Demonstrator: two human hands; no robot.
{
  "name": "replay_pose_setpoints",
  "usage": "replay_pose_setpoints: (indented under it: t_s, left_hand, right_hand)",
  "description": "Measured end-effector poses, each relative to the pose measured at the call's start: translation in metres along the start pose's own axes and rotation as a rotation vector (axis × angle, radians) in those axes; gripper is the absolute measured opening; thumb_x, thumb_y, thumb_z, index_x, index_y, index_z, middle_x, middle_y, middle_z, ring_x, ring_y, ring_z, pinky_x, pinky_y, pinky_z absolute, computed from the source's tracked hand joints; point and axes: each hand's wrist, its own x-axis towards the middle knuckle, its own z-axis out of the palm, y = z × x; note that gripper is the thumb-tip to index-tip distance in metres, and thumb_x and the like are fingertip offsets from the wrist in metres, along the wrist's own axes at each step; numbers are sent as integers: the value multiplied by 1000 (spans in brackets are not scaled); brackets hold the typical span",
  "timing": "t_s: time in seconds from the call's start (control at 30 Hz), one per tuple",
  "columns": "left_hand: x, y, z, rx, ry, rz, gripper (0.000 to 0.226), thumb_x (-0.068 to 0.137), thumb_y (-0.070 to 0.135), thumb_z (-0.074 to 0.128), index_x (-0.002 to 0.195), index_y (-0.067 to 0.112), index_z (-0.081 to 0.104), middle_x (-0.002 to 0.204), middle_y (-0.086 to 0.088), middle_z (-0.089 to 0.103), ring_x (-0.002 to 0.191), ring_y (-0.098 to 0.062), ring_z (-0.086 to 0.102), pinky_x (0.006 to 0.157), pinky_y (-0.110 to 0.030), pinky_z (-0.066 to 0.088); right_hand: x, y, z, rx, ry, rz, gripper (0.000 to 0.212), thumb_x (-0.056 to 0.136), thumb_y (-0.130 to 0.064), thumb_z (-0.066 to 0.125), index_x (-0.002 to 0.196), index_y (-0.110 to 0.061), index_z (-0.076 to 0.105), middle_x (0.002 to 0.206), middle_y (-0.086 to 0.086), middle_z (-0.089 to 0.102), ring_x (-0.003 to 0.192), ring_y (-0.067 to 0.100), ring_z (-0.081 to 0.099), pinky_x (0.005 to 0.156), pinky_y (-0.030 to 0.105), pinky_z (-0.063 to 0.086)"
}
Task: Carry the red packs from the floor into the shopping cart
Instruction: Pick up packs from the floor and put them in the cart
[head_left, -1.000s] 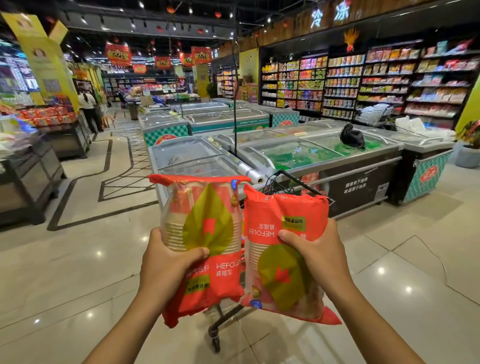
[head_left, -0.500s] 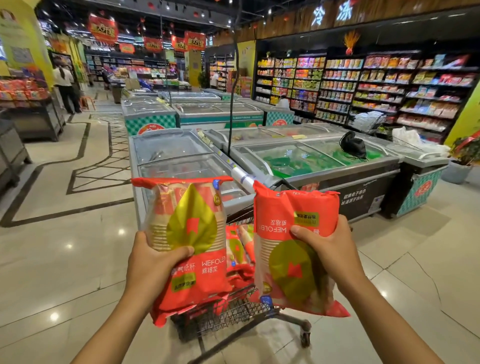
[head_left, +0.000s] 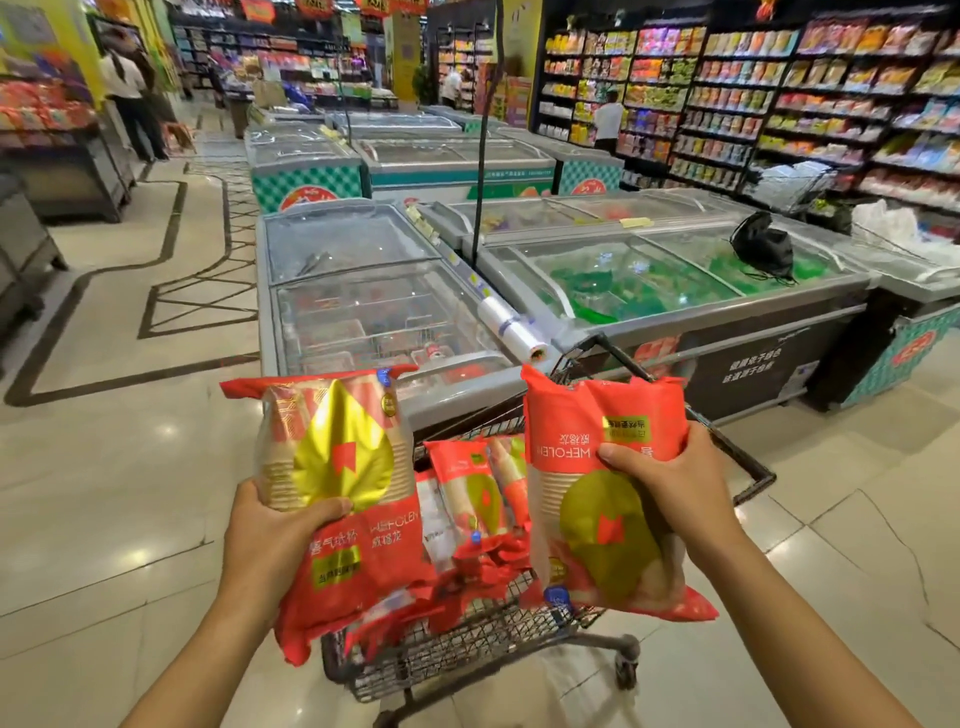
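My left hand (head_left: 272, 535) grips a red pack of paper cups (head_left: 343, 499) with a gold leaf print, held upright. My right hand (head_left: 670, 486) grips a second red pack (head_left: 597, 519), turned upside down. Both packs hang just above the wire shopping cart (head_left: 467, 644), which stands directly in front of me. Several more red packs (head_left: 478, 514) lie inside its basket, seen between the two I hold. The cart's black handle (head_left: 727, 447) shows behind my right hand.
Glass-topped chest freezers (head_left: 374, 301) stand right behind the cart, with a roll of plastic bags (head_left: 511, 330) and a black bag (head_left: 763, 247) on them. Stocked shelves line the right wall. People stand far left and at the back. Tiled floor lies open on both sides.
I have come closer to the cart; it now sits beneath the two packs, with its basket and the packs inside in full view. Both hands keep their grip.
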Motion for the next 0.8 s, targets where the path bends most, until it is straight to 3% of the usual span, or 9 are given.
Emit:
replay_pose_setpoints:
  t_s: [0.07,0.13,0.27,0.43,0.57,0.7,0.8]
  left_hand:
    - [19,-11,14,23,20,-30,78,56,24,100,120,15,56,105,-11,73,85,-34,75,76,-58,62]
    - [39,-22,30,39,52,-68,87,45,36,99,119,17,58,103,-9,74,82,-33,75,72,-54,63]
    - [80,-44,65,58,84,-188,92,34,43,94,117,19,62,99,-8,78,80,-32,77,73,-56,63]
    - [125,-80,102,172,171,-324,80,38,38,91,108,18,57,98,-6,73,85,-31,73,76,-49,60]
    - [168,-148,117,267,181,-458,87,29,50,91,105,19,65,92,-6,77,82,-30,74,78,-51,61]
    - [184,-180,132,362,247,-567,91,23,52,85,103,14,65,91,-10,75,82,-32,70,73,-43,55]
    - [199,-201,145,422,282,-609,97,29,47,84,115,7,60,102,-18,70,92,-38,65,75,-44,50]
  right_hand:
    - [36,14,13,-5,-34,33,89,51,-52,100,121,-20,55,107,-2,72,92,19,73,85,51,60]
    - [70,25,27,-2,-76,51,80,59,-38,99,119,-17,51,107,0,68,92,18,69,84,47,58]
    - [150,48,60,16,-167,75,68,66,-24,97,115,-17,49,101,-3,63,87,13,64,68,32,50]
    - [237,95,109,-10,-273,186,87,51,-41,101,119,-13,54,105,3,67,92,21,67,84,44,56]
    - [298,164,144,-55,-361,297,108,27,-60,100,117,-11,66,103,8,77,89,25,77,80,49,63]
    - [327,193,164,-96,-362,387,96,33,-50,98,115,-9,67,100,11,77,84,25,77,68,34,60]
    - [352,214,183,-155,-396,431,56,58,-31,100,101,-15,70,94,10,77,80,26,75,70,36,59]
